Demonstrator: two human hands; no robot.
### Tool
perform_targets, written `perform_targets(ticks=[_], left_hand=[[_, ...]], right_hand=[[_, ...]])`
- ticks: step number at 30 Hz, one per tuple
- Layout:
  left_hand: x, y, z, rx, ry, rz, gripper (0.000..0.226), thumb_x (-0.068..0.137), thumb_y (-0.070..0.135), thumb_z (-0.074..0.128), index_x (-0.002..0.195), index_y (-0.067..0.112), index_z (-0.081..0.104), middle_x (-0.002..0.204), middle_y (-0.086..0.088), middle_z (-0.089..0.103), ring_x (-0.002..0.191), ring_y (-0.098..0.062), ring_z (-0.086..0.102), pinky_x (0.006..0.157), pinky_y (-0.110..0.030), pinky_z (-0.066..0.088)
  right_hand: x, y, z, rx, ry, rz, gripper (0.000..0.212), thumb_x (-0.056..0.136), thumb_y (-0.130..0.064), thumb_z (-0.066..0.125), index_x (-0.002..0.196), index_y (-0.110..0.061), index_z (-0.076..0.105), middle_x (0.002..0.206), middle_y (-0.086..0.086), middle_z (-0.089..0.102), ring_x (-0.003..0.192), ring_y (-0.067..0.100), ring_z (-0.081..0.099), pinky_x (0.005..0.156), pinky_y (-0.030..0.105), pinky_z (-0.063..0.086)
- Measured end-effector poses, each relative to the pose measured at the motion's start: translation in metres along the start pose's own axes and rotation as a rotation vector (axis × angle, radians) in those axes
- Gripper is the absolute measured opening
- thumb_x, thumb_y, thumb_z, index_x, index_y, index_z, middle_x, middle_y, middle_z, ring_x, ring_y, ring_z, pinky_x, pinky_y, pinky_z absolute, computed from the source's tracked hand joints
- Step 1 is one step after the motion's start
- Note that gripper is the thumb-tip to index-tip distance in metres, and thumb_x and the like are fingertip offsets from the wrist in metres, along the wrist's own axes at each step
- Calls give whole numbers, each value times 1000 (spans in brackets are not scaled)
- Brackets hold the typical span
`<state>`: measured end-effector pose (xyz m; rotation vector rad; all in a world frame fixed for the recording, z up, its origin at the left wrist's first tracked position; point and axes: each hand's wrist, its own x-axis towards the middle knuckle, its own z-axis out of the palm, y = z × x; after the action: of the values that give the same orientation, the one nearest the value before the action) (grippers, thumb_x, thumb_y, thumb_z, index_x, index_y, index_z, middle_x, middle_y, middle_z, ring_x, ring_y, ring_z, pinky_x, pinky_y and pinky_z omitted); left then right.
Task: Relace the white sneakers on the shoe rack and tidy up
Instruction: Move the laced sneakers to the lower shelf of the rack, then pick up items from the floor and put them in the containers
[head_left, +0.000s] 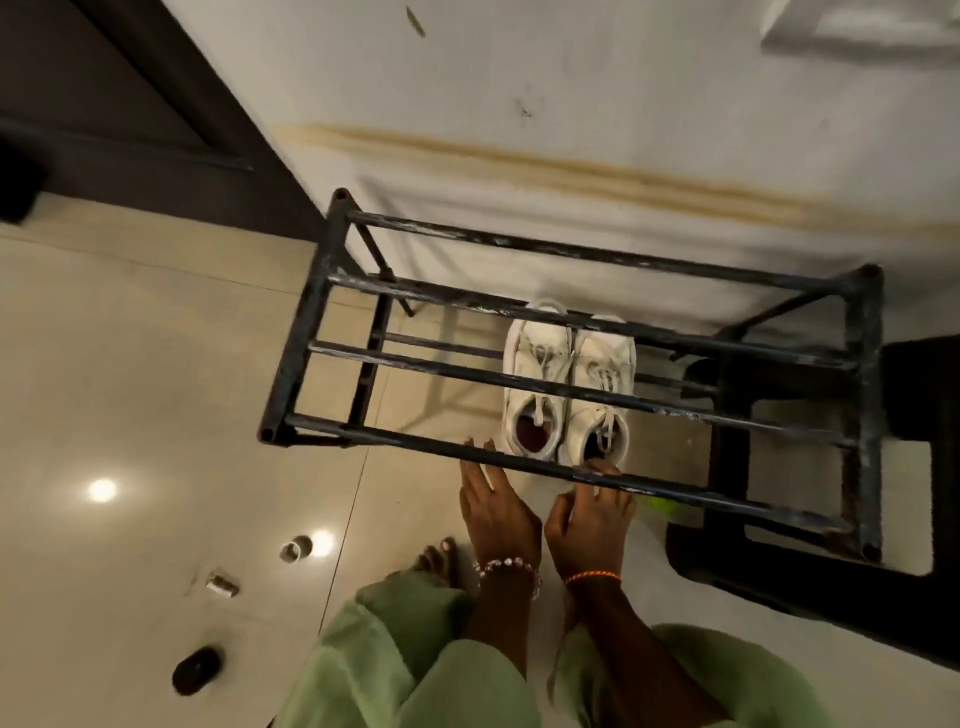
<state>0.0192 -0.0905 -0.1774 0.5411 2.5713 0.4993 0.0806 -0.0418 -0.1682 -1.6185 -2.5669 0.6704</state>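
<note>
Since the white sneakers (569, 384) sit side by side on the lower level of the black shoe rack (571, 364), just beyond both hands and under the top bars, the step right now looks like getting them out so the laces can be redone.

Left hand (493, 506) is flat with fingers straight, fingertips reaching up to the front bar (675, 486), holding nothing. Right hand (589, 512) has its fingers curled over that same bar, right at the heel of the nearer shoe. Can't really tell if it's got the bar or is hooking into the shoe collar, the blur hides it.

My two cents on doing this well: go in below the front bar, not over it. The gap between the top bars looks too tight to lift a shoe straight up. Grab each sneaker by the heel collar and slide it back toward yourself, low and level, so the loose laces (605, 431) don't snag on a bar. They're hanging into the openings, so tuck them in first.

Then set both on the floor tile (156, 364) to the left of the left hand, there's open space before the little bits of clutter (296, 548) further out.
</note>
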Motion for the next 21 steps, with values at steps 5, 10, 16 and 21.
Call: perform_targets(ticks=[5, 10, 16, 21], left_hand=[[-16, 20, -80, -69, -114, -252, 73, 79, -4, 52, 146, 5, 25, 155, -17, 17, 141, -31, 25, 109, -37, 33], [-25, 13, -165, -99, -70, -411, 56, 81, 0, 48, 136, 5, 36, 140, -14, 35, 127, -32, 39, 98, -40, 40], [-52, -37, -241, -166, 124, -706, 44, 85, 6, 46, 129, 7, 43, 132, -12, 43, 119, -30, 44, 92, -40, 41], [-68, -106, -259, -313, 211, -951, 42, 86, 7, 48, 128, 6, 45, 133, -14, 43, 119, -32, 43, 89, -40, 41]], right_hand=[[-17, -37, -45, 131, -152, -140, 24, 77, -21, 36, 68, -10, 56, 70, 11, 58, 60, 31, 59, 49, 27, 43], [-20, -104, -94, 65, -285, -498, 20, 77, -20, 37, 72, -10, 53, 70, 8, 55, 61, 29, 58, 45, 27, 41], [-40, -200, -120, 43, -399, -894, 21, 76, -16, 38, 77, -8, 58, 77, 8, 58, 72, 27, 55, 58, 32, 46], [-64, -274, -90, -107, -565, -1133, 21, 72, -17, 36, 75, -8, 55, 78, 8, 56, 73, 29, 53, 59, 35, 46]])
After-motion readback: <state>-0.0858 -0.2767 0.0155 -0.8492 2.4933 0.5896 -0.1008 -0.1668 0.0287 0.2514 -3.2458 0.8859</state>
